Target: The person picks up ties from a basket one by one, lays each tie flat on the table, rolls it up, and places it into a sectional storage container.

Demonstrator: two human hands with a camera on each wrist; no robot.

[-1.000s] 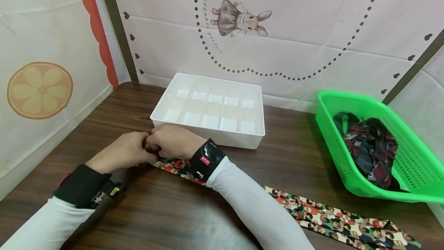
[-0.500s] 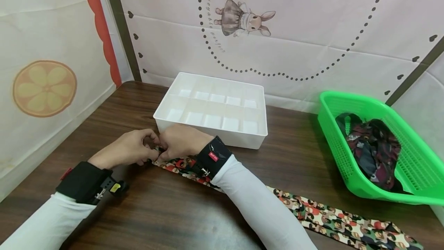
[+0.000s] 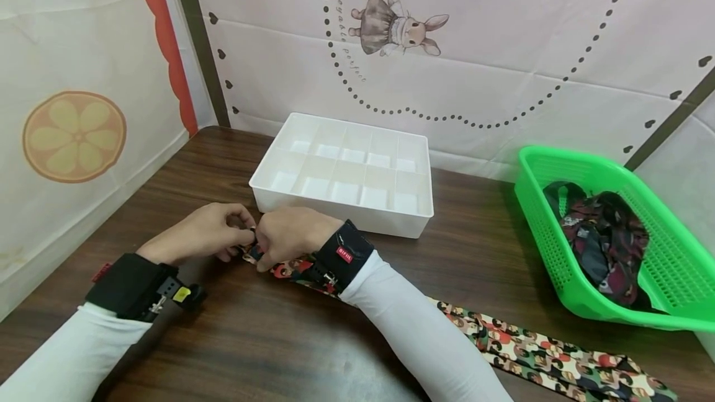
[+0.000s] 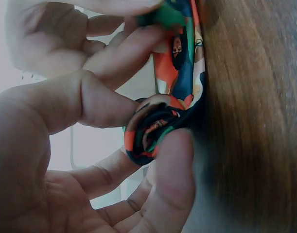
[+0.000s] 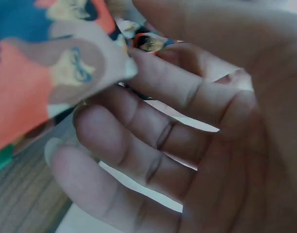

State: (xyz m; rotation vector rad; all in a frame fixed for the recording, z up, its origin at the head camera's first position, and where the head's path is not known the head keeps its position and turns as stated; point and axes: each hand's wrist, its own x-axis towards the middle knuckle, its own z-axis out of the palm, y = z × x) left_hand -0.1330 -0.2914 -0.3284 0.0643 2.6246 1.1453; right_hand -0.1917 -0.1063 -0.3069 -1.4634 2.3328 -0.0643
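A necktie point(image 3: 550, 355) printed with cartoon faces in red, cream, green and black lies slantwise over the table, partly hidden under the right forearm. Its left end is wound into a small roll point(image 4: 153, 128), which my left hand point(image 3: 198, 233) pinches between thumb and fingers. Close beside it, my right hand point(image 3: 298, 231) grips the flat band next to the roll, thumb and index finger on the fabric. In the right wrist view, the other fingers point(image 5: 104, 136) curve under the patterned band point(image 5: 51, 73).
Just behind the hands stands a white divided box point(image 3: 341, 209) with two rows of compartments. A green basket point(image 3: 536, 247) at the right holds dark patterned cloth point(image 3: 603, 247). Printed sheets point(image 3: 486, 23) form walls at the back and sides of the wooden table point(image 3: 268, 340).
Both hands stay at the tie's left end and shift slightly; the fingers regrip at the roll. The right hand's fingers now reach lower on the band. The head view has shifted a little.
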